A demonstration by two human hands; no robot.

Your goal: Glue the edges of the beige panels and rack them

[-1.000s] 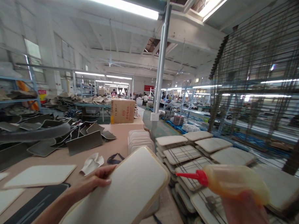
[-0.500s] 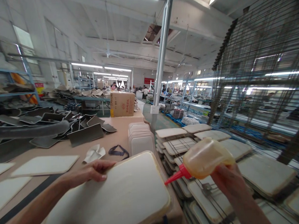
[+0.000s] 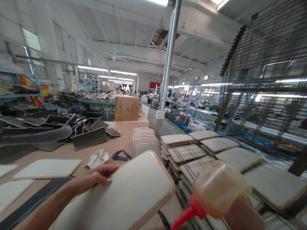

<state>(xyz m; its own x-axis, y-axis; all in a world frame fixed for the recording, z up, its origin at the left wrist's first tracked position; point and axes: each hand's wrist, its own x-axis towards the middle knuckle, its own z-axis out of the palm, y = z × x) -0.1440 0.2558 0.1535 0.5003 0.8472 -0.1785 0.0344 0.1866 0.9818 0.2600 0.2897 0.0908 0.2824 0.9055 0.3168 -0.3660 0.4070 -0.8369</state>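
My left hand [image 3: 101, 175] grips the upper left edge of a white rounded panel [image 3: 128, 196], thumb on its face. The panel is tilted, with a yellowish line along its rim. In my right hand [image 3: 244, 216] is a translucent squeeze bottle [image 3: 220, 188] of amber liquid, its red nozzle [image 3: 188, 212] pointing down to the left. The nozzle tip sits just off the panel's lower right edge, by a dark strap [image 3: 164, 222]. Most of my right hand's fingers are hidden behind the bottle.
Stacked panels lie on wire racks [image 3: 187, 150] at right. A row of upright panels [image 3: 146, 145] stands at the table's edge, before a metal post [image 3: 168, 60]. Dark grey pieces [image 3: 90, 139], crumpled white paper [image 3: 97, 159] and a cardboard box [image 3: 127, 108] are on the table [image 3: 118, 126].
My right hand has lowered the bottle, moving its nozzle from the panel's right edge down toward the bottom of the view. The panel is tilted more, still in my left hand.
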